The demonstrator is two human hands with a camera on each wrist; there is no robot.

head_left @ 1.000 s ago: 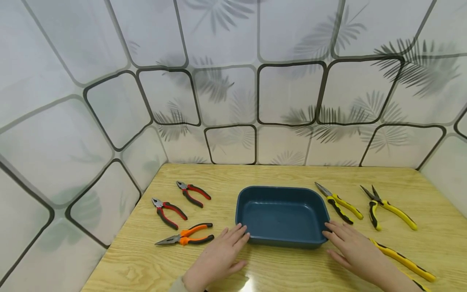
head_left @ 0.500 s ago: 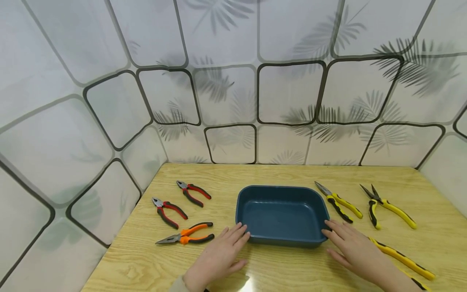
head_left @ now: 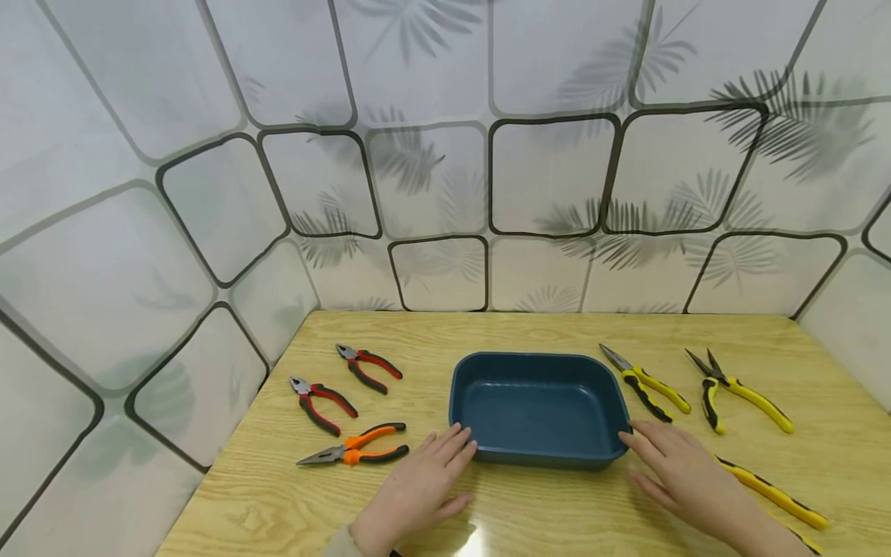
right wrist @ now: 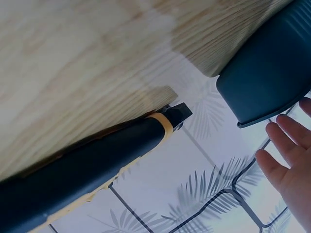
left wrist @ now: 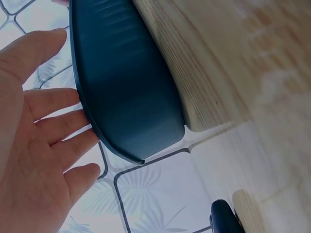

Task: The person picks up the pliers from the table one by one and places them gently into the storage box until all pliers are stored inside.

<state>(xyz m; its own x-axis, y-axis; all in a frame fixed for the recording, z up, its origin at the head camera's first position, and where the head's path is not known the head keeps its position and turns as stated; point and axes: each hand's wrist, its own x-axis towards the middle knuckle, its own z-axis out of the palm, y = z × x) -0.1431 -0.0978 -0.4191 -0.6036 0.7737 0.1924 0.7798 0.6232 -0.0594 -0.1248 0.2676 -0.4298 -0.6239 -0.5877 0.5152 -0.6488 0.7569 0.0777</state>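
Observation:
A dark blue rectangular tub (head_left: 539, 410) with nothing in it stands on the wooden table. At its near left corner, the fingertips of my left hand (head_left: 421, 487) touch the rim; the fingers are straight in the left wrist view (left wrist: 43, 131). My right hand (head_left: 689, 483) is beside the near right corner, fingers extended, fingertips at or just off the rim; whether they touch I cannot tell. Under and beyond the right forearm lie yellow-and-black handled pliers (head_left: 773, 491), their head hidden; in the right wrist view, a black-and-yellow handle (right wrist: 97, 165) shows large. Neither hand grips anything.
To the left lie two red-and-black combination pliers (head_left: 323, 404) (head_left: 369, 369) and orange-and-black long-nose pliers (head_left: 358, 446). On the right are two yellow-and-black long-nose pliers (head_left: 647, 384) (head_left: 738, 391). A patterned wall covering (head_left: 543, 178) rises behind the table (head_left: 418, 333).
My right hand has drawn slightly to the right, its fingers pulling back from the tub's corner. The left hand, the tub and the pliers stay put.

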